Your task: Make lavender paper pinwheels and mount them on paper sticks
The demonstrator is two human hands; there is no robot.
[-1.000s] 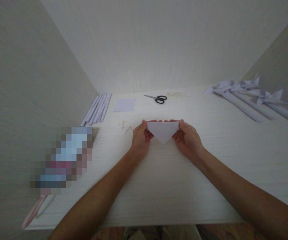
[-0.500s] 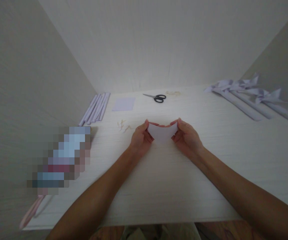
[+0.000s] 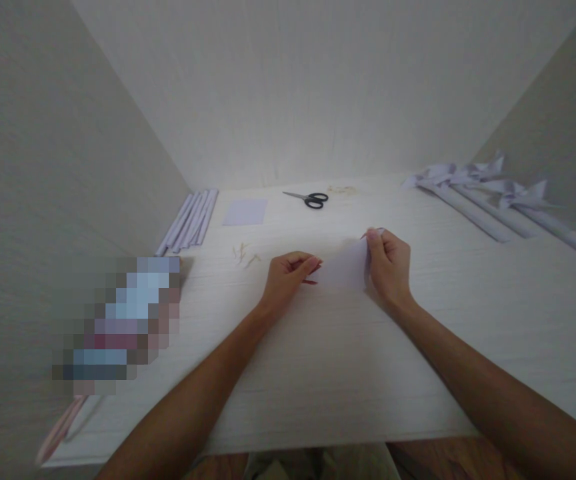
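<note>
A pale sheet of paper [image 3: 343, 265] is stretched between my two hands, above the middle of the table. My left hand [image 3: 293, 277] pinches its left edge between thumb and fingers. At the opposite edge, my right hand [image 3: 388, 263] is closed on the paper near its upper corner, fingers curled in. The paper's outline blends into the white tabletop, so its lower edge is hard to make out. Another square sheet of paper [image 3: 245, 212] lies flat farther back on the left.
Black-handled scissors [image 3: 313, 200] lie at the back. Rolled paper sticks [image 3: 188, 220] are stacked back left, beside a pixelated object [image 3: 123, 320]. Paper pinwheels on sticks [image 3: 473, 200] lie back right. Small tan bits [image 3: 245, 255] are scattered left of my hands. Walls enclose the table [image 3: 328, 400].
The paper was bowed between both hands with its ends raised; now it is flatter and turned. My right hand has moved right and rotated, and my left hand has turned over its edge.
</note>
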